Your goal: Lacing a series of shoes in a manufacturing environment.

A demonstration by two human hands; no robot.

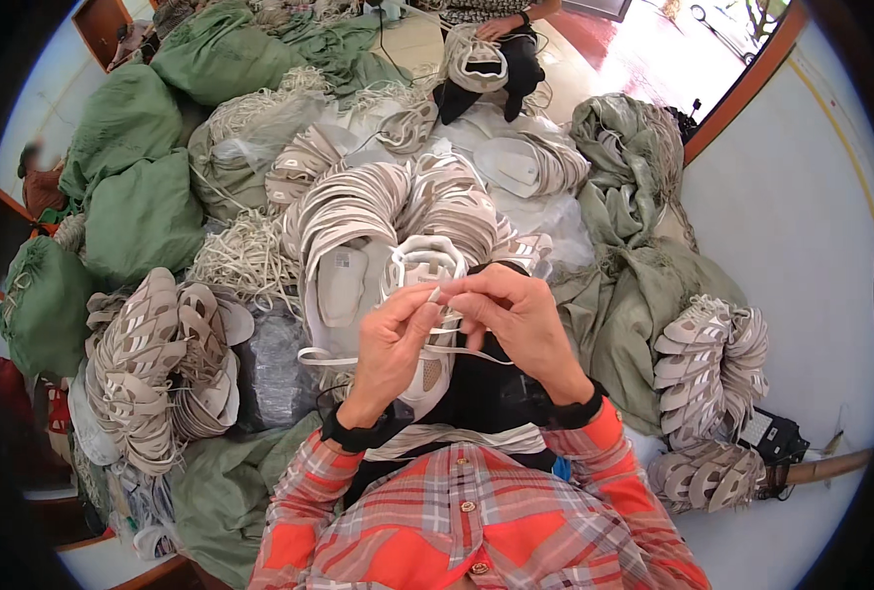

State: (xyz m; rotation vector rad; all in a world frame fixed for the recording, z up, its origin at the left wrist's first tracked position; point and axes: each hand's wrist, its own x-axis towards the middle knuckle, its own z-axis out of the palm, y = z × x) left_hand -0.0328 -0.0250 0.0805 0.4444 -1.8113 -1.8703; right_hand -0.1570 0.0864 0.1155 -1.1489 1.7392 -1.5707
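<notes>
In front of my chest, the fingertips of my left hand [393,339] and my right hand [521,313] meet in a pinch on a whitish shoelace [325,358]. One length of it loops out to the left of my left hand, and another runs under my right hand. Beneath my hands lies a beige and white shoe upper [427,254], its padded collar facing away from me. My hands hide much of its middle. Just beyond it, stacked beige uppers [353,208] curve in nested rows.
Green sacks [127,231] pile up at the left beside a heap of loose laces [245,258]. More bundled uppers [140,369] lie at the near left, others [710,364] at the right by a grey-green cloth sack [624,295]. Across from me, another person's hand [501,28] touches an upper.
</notes>
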